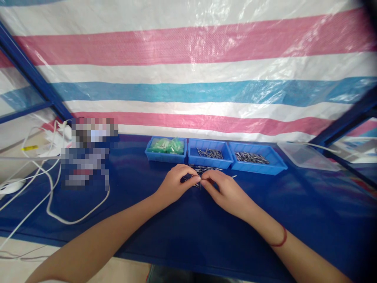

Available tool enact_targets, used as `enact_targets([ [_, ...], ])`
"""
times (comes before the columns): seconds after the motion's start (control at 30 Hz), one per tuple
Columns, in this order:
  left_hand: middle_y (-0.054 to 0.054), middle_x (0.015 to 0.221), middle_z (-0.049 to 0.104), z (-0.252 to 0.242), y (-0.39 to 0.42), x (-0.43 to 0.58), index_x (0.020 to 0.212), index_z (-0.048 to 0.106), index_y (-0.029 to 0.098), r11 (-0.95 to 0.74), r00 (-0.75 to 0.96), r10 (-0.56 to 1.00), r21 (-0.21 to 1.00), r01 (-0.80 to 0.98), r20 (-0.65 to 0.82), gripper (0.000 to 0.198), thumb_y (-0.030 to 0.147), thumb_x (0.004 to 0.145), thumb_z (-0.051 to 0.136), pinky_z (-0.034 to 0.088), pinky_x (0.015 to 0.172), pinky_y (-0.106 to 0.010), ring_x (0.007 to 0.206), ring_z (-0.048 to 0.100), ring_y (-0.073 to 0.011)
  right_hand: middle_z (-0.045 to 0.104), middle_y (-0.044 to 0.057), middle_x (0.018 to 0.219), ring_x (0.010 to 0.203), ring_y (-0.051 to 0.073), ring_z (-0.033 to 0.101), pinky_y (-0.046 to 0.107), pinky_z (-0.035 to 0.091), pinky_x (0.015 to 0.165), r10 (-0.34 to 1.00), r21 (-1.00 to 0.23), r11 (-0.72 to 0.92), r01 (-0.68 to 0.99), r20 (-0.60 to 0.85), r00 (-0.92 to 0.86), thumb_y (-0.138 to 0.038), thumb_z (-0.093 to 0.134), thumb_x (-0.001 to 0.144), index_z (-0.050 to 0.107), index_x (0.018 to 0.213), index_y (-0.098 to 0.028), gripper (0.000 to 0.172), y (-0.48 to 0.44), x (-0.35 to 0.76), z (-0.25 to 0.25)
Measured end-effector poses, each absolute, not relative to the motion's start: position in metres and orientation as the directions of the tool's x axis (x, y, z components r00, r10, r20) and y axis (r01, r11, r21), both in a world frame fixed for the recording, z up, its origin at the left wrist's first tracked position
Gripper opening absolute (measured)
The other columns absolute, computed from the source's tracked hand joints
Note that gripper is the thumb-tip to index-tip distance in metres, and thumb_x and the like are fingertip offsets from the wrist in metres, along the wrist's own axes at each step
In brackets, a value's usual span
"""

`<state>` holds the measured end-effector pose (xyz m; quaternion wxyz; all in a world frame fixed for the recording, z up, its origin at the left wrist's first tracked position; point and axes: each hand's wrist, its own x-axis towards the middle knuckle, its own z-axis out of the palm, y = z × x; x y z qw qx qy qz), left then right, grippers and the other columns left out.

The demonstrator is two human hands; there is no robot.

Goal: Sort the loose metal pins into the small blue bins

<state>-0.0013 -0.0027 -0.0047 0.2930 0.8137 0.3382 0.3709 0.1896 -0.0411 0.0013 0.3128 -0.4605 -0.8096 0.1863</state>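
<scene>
My left hand [178, 181] and my right hand [221, 187] meet at their fingertips over the blue table, each closed in a pinch. Between the fingers is something too small to name, perhaps one of the thin metal pieces. A loose pile of slim dark and silvery metal pins [203, 169] lies just behind and under my fingers. Past the pile stand a middle blue bin [210, 161] and a right blue bin [262, 169], both with metal pins inside. The left blue bin [166, 157] holds green plastic packets [171, 146].
A translucent plastic lid [309, 157] lies at the back right. White cables [59, 218] loop across the left side, near a white mouse [11, 186] and a blurred-out area. Blue metal posts [32, 70] and a striped plastic sheet [188, 92] bound the table.
</scene>
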Motion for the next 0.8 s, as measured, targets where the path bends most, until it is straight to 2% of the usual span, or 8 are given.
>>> enact_targets([
  [0.13,-0.003,0.089,0.068,-0.0050,-0.0084,0.0025,0.090,0.065,0.017,-0.392,0.397,0.871,0.897,0.203,0.291,0.019,0.034,0.082,0.063,0.048,0.078,-0.026,0.082,0.062,-0.0157,0.060,0.002,0.083,0.079,0.017,0.055,0.029,0.041,0.073,0.861,-0.655,0.508,0.559,0.392,-0.324,-0.023,0.044,0.093,0.055,0.088,-0.021,0.012,-0.0466,0.1843,0.0072],
  [0.33,-0.002,0.085,0.065,-0.0062,-0.0113,0.0071,0.086,0.064,0.016,-0.273,0.383,0.896,0.959,0.073,0.226,0.017,0.032,0.081,0.064,0.048,0.073,-0.024,0.078,0.061,-0.0140,0.060,0.002,0.082,0.077,0.016,0.054,0.029,0.041,0.072,0.872,-0.707,0.488,0.512,0.370,-0.320,-0.024,0.046,0.093,0.056,0.088,-0.021,0.012,-0.0482,0.1821,0.0100],
  [0.5,-0.002,0.082,0.064,-0.0048,-0.0128,0.0065,0.088,0.065,0.016,-0.278,0.404,0.886,0.958,0.072,0.227,0.017,0.032,0.082,0.063,0.047,0.072,-0.023,0.077,0.059,-0.0134,0.060,0.003,0.084,0.080,0.016,0.054,0.030,0.042,0.075,0.852,-0.714,0.517,0.472,0.375,-0.366,-0.024,0.044,0.094,0.058,0.086,-0.020,0.017,-0.0482,0.1816,0.0092],
  [0.8,-0.003,0.084,0.061,-0.0028,-0.0084,0.0012,0.091,0.065,0.015,-0.409,0.425,0.853,0.894,0.183,0.304,0.017,0.030,0.086,0.058,0.046,0.070,-0.024,0.075,0.056,-0.0128,0.060,0.002,0.078,0.069,0.014,0.054,0.028,0.041,0.062,0.884,-0.747,0.466,0.473,0.384,-0.266,-0.027,0.053,0.089,0.061,0.083,-0.021,0.012,-0.0437,0.1831,0.0030],
])
